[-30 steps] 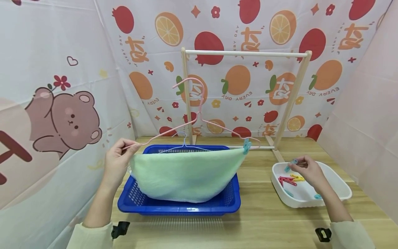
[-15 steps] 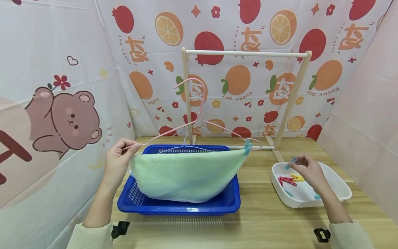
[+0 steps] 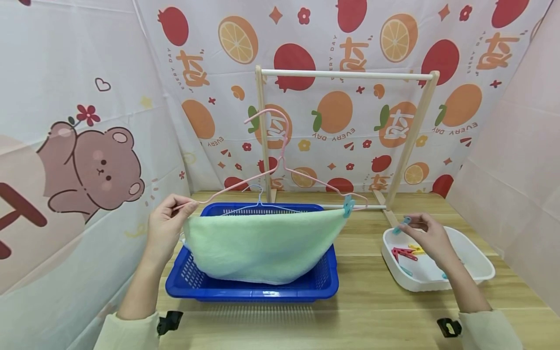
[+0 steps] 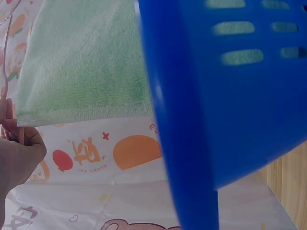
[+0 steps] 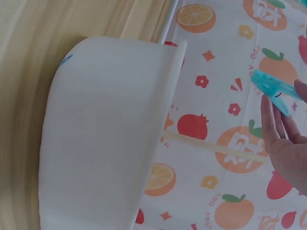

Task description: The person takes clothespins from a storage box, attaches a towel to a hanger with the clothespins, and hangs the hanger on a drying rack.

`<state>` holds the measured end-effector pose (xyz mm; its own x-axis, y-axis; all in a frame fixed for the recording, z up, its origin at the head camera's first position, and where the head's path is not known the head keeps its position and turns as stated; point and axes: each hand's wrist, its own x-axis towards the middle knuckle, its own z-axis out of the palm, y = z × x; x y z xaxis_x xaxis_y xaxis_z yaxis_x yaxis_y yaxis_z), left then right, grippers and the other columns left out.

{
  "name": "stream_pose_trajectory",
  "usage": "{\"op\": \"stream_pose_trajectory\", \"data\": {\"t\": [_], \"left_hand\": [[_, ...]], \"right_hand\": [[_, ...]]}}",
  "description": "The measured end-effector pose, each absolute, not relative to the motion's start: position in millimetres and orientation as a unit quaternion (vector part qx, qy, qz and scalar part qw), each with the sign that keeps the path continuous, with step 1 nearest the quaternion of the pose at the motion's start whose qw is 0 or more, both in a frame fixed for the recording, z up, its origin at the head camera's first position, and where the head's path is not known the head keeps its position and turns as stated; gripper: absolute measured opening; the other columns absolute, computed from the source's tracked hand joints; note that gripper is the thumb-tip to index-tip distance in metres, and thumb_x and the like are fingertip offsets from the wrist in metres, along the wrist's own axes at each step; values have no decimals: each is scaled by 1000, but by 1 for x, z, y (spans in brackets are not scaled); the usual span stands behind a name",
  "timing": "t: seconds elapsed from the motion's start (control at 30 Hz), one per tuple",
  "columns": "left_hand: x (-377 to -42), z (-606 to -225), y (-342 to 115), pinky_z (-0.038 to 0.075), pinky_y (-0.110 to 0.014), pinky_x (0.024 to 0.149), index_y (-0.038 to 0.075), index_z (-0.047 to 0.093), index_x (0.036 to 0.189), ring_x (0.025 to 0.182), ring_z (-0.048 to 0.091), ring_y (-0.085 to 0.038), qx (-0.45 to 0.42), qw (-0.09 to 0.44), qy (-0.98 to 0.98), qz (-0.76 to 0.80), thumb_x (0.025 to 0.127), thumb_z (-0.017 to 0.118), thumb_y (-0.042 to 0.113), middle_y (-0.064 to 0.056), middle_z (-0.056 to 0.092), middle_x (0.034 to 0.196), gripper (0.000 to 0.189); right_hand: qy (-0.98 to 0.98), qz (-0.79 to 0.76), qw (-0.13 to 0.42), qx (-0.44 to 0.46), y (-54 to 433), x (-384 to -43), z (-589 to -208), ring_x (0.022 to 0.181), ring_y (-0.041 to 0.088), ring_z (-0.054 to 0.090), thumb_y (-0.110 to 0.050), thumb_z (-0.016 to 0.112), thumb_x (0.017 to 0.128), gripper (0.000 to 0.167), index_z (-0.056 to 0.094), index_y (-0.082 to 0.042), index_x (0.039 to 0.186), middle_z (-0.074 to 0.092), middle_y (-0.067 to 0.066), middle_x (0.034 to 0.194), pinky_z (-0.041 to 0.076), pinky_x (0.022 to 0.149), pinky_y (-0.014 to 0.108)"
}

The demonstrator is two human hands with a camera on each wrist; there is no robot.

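Observation:
My left hand (image 3: 168, 221) pinches the left end of a pink hanger (image 3: 245, 183) together with the corner of a light green towel (image 3: 267, 248). The towel hangs below the hanger, over a blue basket (image 3: 253, 295). A teal clothespin (image 3: 348, 206) clips the towel's other corner to the hanger's right side. In the right wrist view, my right hand (image 5: 288, 143) pinches another teal clothespin (image 5: 271, 85) between thumb and fingers. The head view has that right hand (image 3: 430, 240) above the left rim of a white tray (image 3: 472, 245).
Red clothespins (image 3: 404, 253), a yellow clothespin (image 3: 416, 249) and teal ones lie in the tray. Behind the basket stands a wooden rack (image 3: 411, 141) with a white top bar (image 3: 345, 75). A blue hanger (image 3: 260, 197) pokes up from the basket's back.
My right hand has lifted slightly and shifted left with the teal clothespin, from over the tray toward its left rim. The left hand, hanger and towel are nearly still.

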<state>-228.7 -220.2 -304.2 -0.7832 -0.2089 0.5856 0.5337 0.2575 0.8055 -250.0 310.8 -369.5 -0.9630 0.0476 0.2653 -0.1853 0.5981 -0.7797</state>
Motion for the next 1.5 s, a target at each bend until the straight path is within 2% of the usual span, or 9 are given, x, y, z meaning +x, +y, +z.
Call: {"op": "stream_pose_trajectory", "data": {"t": [0.1, 0.2, 0.33, 0.6, 0.77, 1.0, 1.3, 1.5], "left_hand": [[-229, -304, -219, 37, -16, 54, 11, 64, 80, 66, 47, -9, -112, 309, -729, -601, 87, 61, 0, 3, 58, 76, 13], [-229, -304, -218, 38, -16, 55, 2, 62, 82, 67, 48, -8, -110, 307, -730, -601, 87, 62, 3, 3, 58, 76, 5], [-230, -304, -218, 38, -15, 56, -10, 57, 87, 68, 49, -7, -110, 305, -728, -603, 87, 62, 4, 4, 58, 77, 15], [-230, -304, -219, 38, -16, 55, 0, 62, 83, 67, 48, -9, -104, 304, -728, -605, 87, 62, 3, 3, 58, 76, 5], [-230, -304, -219, 37, -16, 55, -3, 60, 85, 67, 47, -8, -101, 304, -732, -601, 88, 62, 5, 3, 57, 76, 8], [-232, -304, -218, 37, -16, 53, 2, 62, 82, 65, 46, -8, -97, 305, -726, -608, 88, 61, 3, 2, 56, 75, 6], [-232, -304, -216, 36, -16, 53, -1, 61, 82, 64, 45, -8, -90, 310, -717, -618, 87, 64, 9, 3, 55, 73, 12], [-232, -304, -216, 36, -16, 53, -3, 60, 82, 64, 45, -8, -91, 310, -704, -633, 86, 64, 6, 3, 56, 73, 10]], "right_hand": [[-883, 448, 130, 46, 306, -249, -367, 96, 7, 48, -37, 61, 88, 51, 49, 0, 121, 53, 14, 112, 42, 74, 14], [-880, 453, 134, 52, 300, -248, -364, 94, 4, 49, -36, 61, 88, 50, 50, 1, 120, 54, 14, 110, 42, 75, 13], [-872, 465, 137, 63, 292, -247, -361, 93, 6, 50, -35, 61, 89, 49, 51, 1, 121, 54, 13, 108, 42, 74, 12], [-864, 478, 133, 90, 275, -246, -356, 93, 8, 53, -35, 62, 88, 47, 53, -2, 121, 56, 12, 107, 45, 75, 15], [-857, 485, 133, 111, 266, -244, -352, 93, 8, 54, -31, 62, 89, 44, 53, -3, 121, 58, 12, 105, 44, 77, 14], [-845, 498, 142, 135, 251, -241, -346, 93, 8, 56, -28, 63, 88, 44, 53, -3, 122, 60, 10, 102, 45, 78, 15], [-820, 533, 145, 149, 237, -241, -338, 96, 11, 55, -26, 64, 88, 43, 52, -2, 121, 58, 10, 105, 46, 79, 17], [-796, 562, 139, 175, 228, -243, -336, 95, 13, 56, -20, 66, 87, 40, 53, 0, 119, 59, 10, 104, 48, 79, 21]]}}
